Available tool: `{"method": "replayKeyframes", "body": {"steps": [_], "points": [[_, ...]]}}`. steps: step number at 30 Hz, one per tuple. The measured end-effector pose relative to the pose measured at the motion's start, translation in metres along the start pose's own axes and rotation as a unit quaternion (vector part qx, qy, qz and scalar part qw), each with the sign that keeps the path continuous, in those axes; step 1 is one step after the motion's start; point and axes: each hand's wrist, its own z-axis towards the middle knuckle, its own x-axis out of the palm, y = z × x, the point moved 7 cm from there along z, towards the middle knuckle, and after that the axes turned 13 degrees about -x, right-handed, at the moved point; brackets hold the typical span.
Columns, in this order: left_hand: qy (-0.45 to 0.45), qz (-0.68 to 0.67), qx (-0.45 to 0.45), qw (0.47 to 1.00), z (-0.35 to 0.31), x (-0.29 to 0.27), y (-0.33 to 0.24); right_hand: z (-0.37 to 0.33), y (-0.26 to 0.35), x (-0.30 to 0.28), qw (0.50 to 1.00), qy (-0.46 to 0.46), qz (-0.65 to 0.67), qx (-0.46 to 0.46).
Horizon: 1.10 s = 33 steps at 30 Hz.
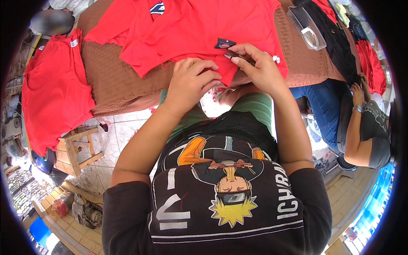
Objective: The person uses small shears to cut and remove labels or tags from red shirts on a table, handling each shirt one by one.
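A red garment (199, 29) lies spread over the brown-covered table in front of me, its lower edge hanging toward my lap. My left hand (191, 80) is closed on that edge, fingers curled and thumb hidden. Between the thumb and fingers of my right hand (261, 70) is a small pair of thread snips (246, 59), mostly covered by the hand, its metal tip pointing left. Just beside that tip, a black label (224, 43) lies on the red cloth.
Another red garment (57, 89) drapes over the table's left end, above a wooden stool (76, 148). A clear plastic tray (307, 29) sits at the right, beside black cloth (329, 42). A co-worker (361, 127) is seated at the right, hands on the black cloth.
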Motion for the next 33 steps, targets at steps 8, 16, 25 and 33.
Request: {"method": "replayKeyframes", "body": {"steps": [8, 16, 25, 33], "points": [[0.296, -0.189, -0.031, 0.936, -0.002, -0.044, -0.012, -0.001, -0.004, -0.002, 0.999, 0.019, 0.016, 0.030], [0.257, -0.182, -0.122, 0.941, -0.002, -0.027, -0.016, -0.002, 0.005, -0.003, 0.999, 0.009, 0.034, 0.039], [-0.134, -0.098, -0.183, 0.969, 0.020, -0.121, 0.041, -0.004, 0.009, -0.041, 0.992, -0.118, -0.033, -0.005], [-0.102, 0.029, -0.257, 0.961, 0.002, -0.110, 0.121, 0.001, 0.004, -0.038, 0.967, -0.081, -0.244, -0.002]]}}
